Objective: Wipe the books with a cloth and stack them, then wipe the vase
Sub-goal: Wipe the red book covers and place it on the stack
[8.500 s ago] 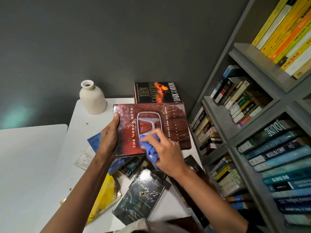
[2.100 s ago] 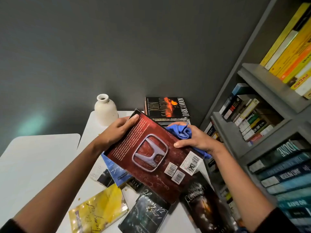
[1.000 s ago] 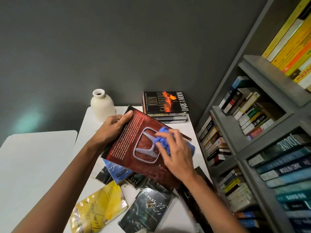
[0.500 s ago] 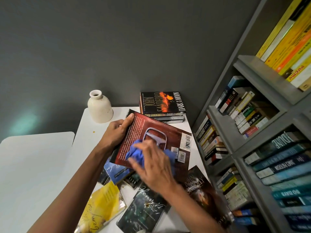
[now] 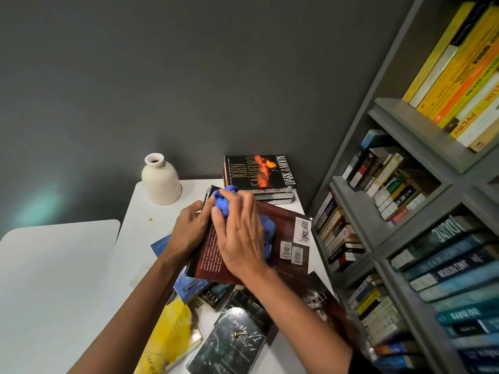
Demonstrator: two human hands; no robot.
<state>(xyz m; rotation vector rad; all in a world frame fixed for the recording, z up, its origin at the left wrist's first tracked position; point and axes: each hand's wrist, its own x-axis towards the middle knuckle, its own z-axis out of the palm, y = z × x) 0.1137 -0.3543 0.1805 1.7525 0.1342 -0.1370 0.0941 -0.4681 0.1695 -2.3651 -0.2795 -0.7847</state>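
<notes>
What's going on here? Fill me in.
A person is wiping a red book with a blue cloth. The left hand holds the book by its left edge. The right hand grips the bunched cloth and presses it on the back cover near the top corner. A small stack stands at the far edge of the table, beside the vase, which no hand touches. Loose books lie scattered nearer the person.

We read JOHN SANDFORD and DARK OF THE MOON on the top book (image 5: 260, 171). Down front, we caught Henry VI, Part 1 on the dark paperback (image 5: 235, 341). Over on the shelf (image 5: 356, 220), the teal spine (image 5: 442, 236) said DUNE, the blue spine (image 5: 453, 269) JAMES PATTERSON.
</notes>
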